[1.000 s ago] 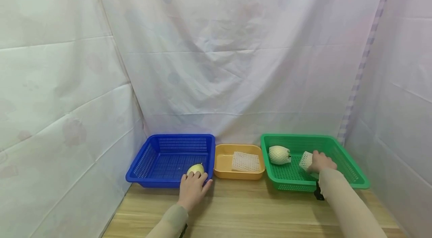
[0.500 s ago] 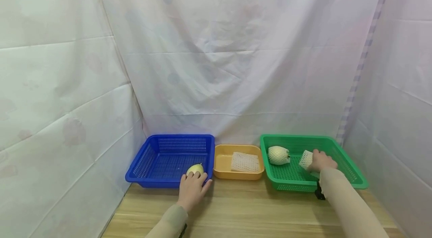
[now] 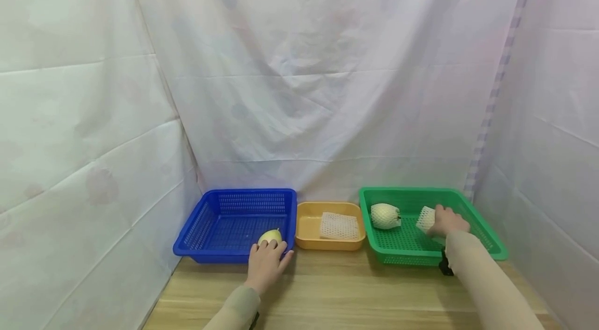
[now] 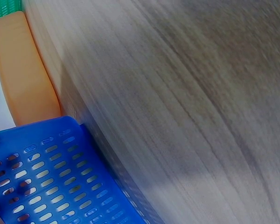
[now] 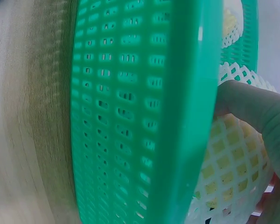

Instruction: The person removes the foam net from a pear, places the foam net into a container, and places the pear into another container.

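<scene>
In the head view, a yellow-green pear point(image 3: 270, 237) lies in the near right corner of the blue basket point(image 3: 192, 253). My left hand point(image 3: 265, 265) reaches over the near rim and holds this pear, fingers on its near side. At the right, my right hand point(image 3: 447, 222) grips a pear in a white foam net point(image 5: 231, 163) inside the green basket point(image 3: 482, 226). In the right wrist view, thumb and fingers lie round the net, and yellow skin shows through the mesh. The left wrist view shows almost nothing of the left hand.
Another netted pear point(image 3: 385, 216) lies at the left of the green basket. Between the baskets stands an orange tray point(image 3: 306, 246) with flat white foam nets point(image 3: 339, 226) in it. The wooden table point(image 3: 327, 288) extends in front, and white cloth point(image 3: 327, 111) hangs behind and at both sides.
The scene shifts slightly in the head view. Both hands keep their places on the pears.
</scene>
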Demonstrator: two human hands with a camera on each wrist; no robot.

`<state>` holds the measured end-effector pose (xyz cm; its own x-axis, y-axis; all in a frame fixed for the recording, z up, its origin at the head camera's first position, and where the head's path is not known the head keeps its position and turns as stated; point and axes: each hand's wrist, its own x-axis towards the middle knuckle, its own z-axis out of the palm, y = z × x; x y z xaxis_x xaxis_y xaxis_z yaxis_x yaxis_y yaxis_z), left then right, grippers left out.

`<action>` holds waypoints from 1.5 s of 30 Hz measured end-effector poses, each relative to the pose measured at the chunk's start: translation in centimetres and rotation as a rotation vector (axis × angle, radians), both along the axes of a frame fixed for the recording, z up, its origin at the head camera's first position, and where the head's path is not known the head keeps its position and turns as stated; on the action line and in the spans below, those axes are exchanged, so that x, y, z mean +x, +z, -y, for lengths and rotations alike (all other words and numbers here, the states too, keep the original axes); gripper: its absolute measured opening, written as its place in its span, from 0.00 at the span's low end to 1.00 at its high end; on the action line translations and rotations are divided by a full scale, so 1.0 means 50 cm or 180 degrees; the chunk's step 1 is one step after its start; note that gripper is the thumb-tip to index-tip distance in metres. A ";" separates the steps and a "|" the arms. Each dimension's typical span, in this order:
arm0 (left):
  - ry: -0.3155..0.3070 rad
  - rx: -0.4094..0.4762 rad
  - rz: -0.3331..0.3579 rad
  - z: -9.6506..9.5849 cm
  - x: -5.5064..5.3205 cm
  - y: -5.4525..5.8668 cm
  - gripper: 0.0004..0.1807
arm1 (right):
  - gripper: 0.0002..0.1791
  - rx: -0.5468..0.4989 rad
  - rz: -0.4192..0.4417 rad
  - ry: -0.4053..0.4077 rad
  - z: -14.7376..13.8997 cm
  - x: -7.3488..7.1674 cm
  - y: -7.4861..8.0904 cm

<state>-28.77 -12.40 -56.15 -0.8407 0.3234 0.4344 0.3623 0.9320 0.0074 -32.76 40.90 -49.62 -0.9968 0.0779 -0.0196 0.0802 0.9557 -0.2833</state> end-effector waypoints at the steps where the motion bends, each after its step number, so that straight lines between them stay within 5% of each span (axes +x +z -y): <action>1: 0.0001 -0.0007 0.0003 0.000 0.000 -0.001 0.20 | 0.45 -0.0011 0.0002 0.0003 -0.001 0.001 0.000; 11: -0.0002 0.0066 -0.0044 -0.002 0.001 -0.001 0.15 | 0.45 0.0046 -0.0015 0.0014 0.006 0.013 0.011; 23: 0.0009 0.0020 -0.0006 0.001 0.000 0.000 0.25 | 0.46 0.0124 -0.0053 0.0076 0.020 0.021 0.033; 33: -0.0010 0.0027 -0.0092 0.001 -0.002 -0.001 0.14 | 0.45 0.0172 -0.0172 0.0132 0.017 0.012 0.033; 45: 0.0007 0.0016 -0.0047 -0.001 0.004 0.005 0.23 | 0.43 0.0176 -0.0205 0.0167 0.019 0.009 0.036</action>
<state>-28.59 -12.37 -55.91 -0.8348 0.3193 0.4484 0.3604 0.9328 0.0067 -32.30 39.97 -47.79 -0.9986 0.0246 0.0475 0.0128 0.9724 -0.2330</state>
